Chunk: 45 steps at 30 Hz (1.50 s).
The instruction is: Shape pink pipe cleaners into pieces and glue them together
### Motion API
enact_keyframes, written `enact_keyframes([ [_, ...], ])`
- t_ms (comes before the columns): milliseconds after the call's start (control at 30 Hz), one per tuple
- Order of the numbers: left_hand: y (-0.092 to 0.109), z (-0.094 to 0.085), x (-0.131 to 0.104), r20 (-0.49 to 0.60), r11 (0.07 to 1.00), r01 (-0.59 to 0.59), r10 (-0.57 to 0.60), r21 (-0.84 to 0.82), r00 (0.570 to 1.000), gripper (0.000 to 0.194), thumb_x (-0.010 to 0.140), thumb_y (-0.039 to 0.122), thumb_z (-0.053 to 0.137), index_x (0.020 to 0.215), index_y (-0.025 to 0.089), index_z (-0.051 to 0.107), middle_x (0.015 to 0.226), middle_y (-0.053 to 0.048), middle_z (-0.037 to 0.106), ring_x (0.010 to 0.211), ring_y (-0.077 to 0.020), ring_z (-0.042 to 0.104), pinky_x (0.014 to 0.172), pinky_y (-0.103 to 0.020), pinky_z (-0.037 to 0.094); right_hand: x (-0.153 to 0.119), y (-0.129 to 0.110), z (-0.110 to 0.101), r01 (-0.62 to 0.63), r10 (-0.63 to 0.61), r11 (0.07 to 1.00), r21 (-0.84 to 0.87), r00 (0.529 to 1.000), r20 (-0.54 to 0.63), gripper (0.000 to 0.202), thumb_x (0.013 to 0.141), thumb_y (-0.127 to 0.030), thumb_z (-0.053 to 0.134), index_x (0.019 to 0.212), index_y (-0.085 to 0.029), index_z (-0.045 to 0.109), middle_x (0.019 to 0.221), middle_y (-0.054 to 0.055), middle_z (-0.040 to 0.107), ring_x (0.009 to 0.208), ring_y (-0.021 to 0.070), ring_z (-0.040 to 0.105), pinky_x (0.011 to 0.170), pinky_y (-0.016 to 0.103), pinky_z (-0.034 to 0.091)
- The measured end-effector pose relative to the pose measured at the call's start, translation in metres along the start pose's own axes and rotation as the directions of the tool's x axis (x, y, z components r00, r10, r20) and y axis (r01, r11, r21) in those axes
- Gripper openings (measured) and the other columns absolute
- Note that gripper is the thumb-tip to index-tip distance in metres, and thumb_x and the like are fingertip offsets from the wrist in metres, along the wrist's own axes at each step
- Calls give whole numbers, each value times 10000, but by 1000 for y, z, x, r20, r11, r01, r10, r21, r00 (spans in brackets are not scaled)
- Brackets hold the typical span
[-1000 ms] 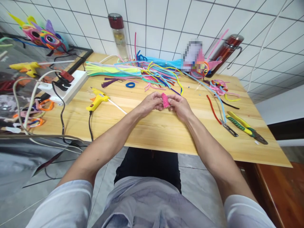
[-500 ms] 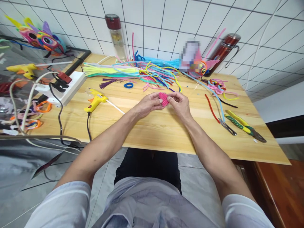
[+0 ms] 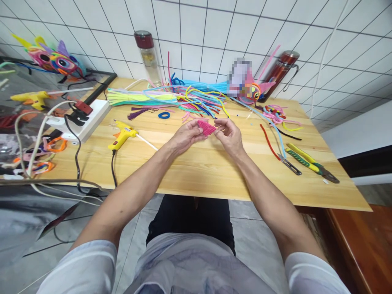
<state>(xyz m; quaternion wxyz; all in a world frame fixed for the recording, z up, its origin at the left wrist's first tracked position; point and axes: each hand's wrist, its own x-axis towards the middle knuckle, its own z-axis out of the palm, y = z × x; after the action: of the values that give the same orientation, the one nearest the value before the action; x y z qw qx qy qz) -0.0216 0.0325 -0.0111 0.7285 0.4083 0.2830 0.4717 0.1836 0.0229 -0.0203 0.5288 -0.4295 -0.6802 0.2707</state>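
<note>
A small pink ridged piece (image 3: 207, 128), tapering to a point on its right, is held above the wooden table. My left hand (image 3: 190, 135) pinches its left part between thumb and fingers. At the pointed end, the thumb and fingertips of my right hand (image 3: 228, 134) are closed on the tip. Behind both hands lies a heap of colourful fuzzy stems (image 3: 202, 100). A blue ring (image 3: 164, 115) rests beyond my left hand.
A yellow glue gun (image 3: 124, 134) and white power strip (image 3: 88, 118) with cables are on the left. Scissors-like snips (image 3: 290, 165), green-yellow pliers (image 3: 312, 163) and a red stem (image 3: 269, 141) lie right. Two bottles (image 3: 148, 59) and a fish-like figure (image 3: 252, 92) stand behind.
The pink piece has turned so that its point faces right. My right hand has shifted its hold to that point, its fingers more spread. The camera view has tilted slightly upward.
</note>
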Motion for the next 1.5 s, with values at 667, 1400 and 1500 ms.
enact_keyframes([
  [667,5,2,-1,-39,989,128,-131,-70,991,331,825,44,738,1139,143,710,1028,-64,804,878,-132,783,931,-311,646,4,9,-3,237,-200,922,-306,969,148,385,1035,-500,609,1323,-312,781,1222,97,809,1132,270,731,982,448,616],
  [1400,0,7,-3,-28,998,-10,8,-58,1000,436,722,109,825,1143,184,739,1069,-27,796,962,-131,750,1008,-321,582,-5,7,2,348,-342,761,-547,932,117,397,1034,-246,551,1380,-277,743,1162,119,771,1079,251,729,896,376,620],
  [1500,0,9,-3,-34,998,-6,4,-60,999,418,724,108,826,1126,186,736,1053,-26,799,947,-131,753,1016,-330,583,-5,7,2,337,-326,766,-547,937,121,411,1022,-244,561,1391,-280,737,1171,118,773,1076,253,728,904,383,626],
])
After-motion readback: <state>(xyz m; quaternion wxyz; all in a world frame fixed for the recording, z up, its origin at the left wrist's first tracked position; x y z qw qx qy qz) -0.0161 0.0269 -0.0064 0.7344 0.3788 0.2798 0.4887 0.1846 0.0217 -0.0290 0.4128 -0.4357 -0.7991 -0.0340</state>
